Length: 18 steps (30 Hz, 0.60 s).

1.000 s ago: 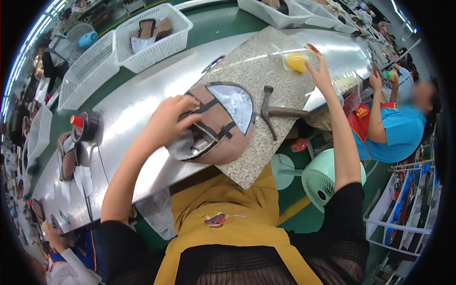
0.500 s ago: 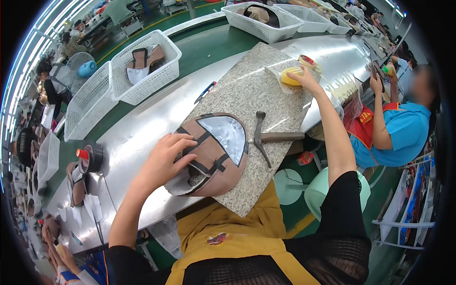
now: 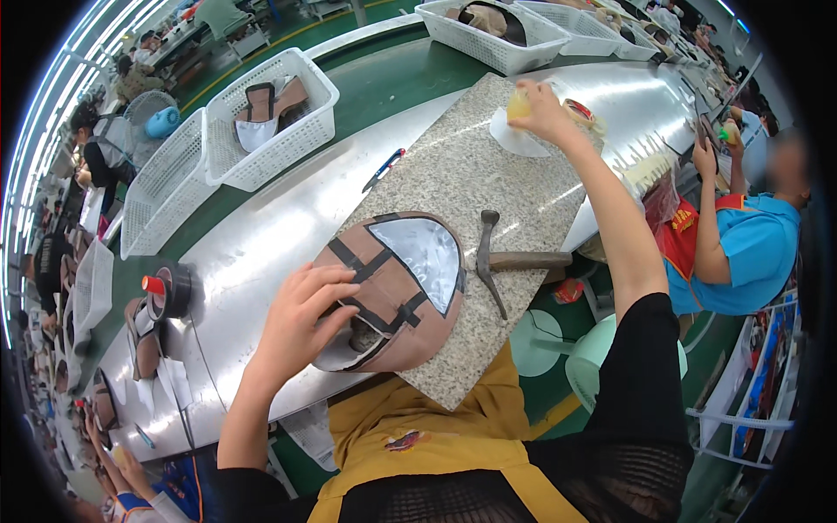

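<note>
Grip, left hand (image 3: 307, 315): fingers spread and pressed flat on the near edge of a brown shoe upper with black straps and a pale silvery toe panel (image 3: 397, 292), pinning it down, not closed round it. Grip, right hand (image 3: 542, 112): reached out at full arm's length to the far end of the slab, fingers closed on a small yellow lump, sponge or cloth, kind not clear (image 3: 518, 105), above a white round dish (image 3: 516, 138). Support: speckled grey granite slab (image 3: 488, 174), lying slantwise across a long polished steel bench (image 3: 261, 253); the shoe upper sits at the slab's near end, close to the body, its long axis running along the slab from near left to far right. Relation: the yellow lump lies well apart from the upper, up-slab and to the right; the left hand is much the nearer to the upper. Tool: steel-headed hammer with wooden handle (image 3: 501, 260), just right of the upper, untouched, handle pointing right. Also present: white plastic mesh basket holding shoe parts (image 3: 279, 144) beyond the bench; roll of black tape (image 3: 170, 292) to the left; co-worker in a blue shirt (image 3: 750, 253) at right.
</note>
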Tool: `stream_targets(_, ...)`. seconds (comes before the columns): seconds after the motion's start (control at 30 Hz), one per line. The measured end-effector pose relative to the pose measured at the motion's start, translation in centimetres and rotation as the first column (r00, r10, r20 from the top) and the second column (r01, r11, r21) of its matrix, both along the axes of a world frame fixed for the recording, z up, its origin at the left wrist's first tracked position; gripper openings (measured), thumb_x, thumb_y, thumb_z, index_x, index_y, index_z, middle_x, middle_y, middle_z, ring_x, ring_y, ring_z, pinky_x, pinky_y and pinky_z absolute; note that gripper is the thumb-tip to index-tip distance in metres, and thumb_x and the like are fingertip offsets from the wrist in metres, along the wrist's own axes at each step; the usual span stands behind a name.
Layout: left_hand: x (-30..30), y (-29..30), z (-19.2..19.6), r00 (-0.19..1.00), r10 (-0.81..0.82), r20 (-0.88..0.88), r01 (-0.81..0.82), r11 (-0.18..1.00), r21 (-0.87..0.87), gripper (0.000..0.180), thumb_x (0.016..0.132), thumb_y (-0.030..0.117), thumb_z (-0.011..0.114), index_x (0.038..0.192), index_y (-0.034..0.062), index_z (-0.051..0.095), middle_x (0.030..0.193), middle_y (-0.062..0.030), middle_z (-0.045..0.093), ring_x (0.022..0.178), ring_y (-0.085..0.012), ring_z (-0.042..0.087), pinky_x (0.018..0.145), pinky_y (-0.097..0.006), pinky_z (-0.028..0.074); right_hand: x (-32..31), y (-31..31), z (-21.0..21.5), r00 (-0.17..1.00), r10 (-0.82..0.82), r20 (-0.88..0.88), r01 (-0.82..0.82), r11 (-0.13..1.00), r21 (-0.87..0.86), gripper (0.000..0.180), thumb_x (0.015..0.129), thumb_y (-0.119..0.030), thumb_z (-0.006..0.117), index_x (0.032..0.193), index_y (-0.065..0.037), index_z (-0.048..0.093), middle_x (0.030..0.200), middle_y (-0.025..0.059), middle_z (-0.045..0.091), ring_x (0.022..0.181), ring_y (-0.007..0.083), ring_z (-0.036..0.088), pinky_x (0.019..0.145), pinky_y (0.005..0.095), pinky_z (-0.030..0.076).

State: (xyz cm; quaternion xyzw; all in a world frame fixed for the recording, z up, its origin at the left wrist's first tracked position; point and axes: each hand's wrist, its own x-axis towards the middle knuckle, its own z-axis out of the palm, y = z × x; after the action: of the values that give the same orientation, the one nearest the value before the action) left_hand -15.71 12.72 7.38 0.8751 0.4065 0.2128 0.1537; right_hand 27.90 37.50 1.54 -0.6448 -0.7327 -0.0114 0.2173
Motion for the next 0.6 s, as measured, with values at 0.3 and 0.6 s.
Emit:
stream_targets(0.3,-2.0,-5.1,-1.2,0.991,0.123,0.053,-0.123,0.992,0.008,0.026,0.076,0.012,0.073,0.101,0.0093,0.065,0.114,-0.0056,0.062,0.113,-0.0267,0.056,0.103,-0.048,0.039,-1.8,0.0,-0.6,0.986,0.018,0.167,-0.014,1.000,-0.023,0.082,0.069,-0.042,0.078,0.137,-0.021,0.038,0.130,0.0174,0.044,0.119,0.0370,0.048,0.094,0.0471,0.046)
stream_targets(0.6,-2.6,-6.0,-1.6,0.999,0.049,0.024,-0.050,0.997,0.062,0.031,0.075,0.020,0.075,0.103,0.0084,0.065,0.115,-0.0062,0.061,0.114,-0.0269,0.055,0.103,-0.047,0.039,1.2,1.0,-0.7,0.994,0.059,0.088,-0.071,0.987,0.145,0.073,0.085,-0.056,0.057,0.140,-0.012,0.039,0.144,0.0225,0.036,0.130,0.0409,0.038,0.108,0.0443,0.032)
